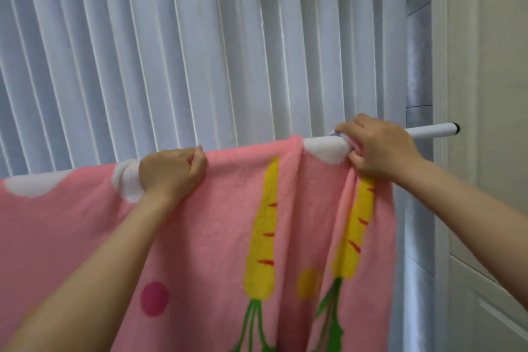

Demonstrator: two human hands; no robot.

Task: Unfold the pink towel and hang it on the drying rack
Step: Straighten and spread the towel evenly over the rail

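From my seat, starting at the left, the pink towel (217,214) is draped over the white rod of the drying rack (434,132), its top fold running along the bar and rising toward the right; white blobs sit on the cloth at the fold, and a dark pink dot lower down. My left hand (171,176) is curled into a fist on the towel's top edge at the bar, fingers wrapped over the fold, gripping the cloth; right of it two yellow carrots with green stalks hang down the fabric, which gathers into vertical folds there. My right hand (377,148) is clenched on the towel's right end at the rod, bunching it; beyond it the bare rod pokes out to a black cap. Behind hangs a white pleated curtain (200,51); at far right, a cream door frame (441,66).
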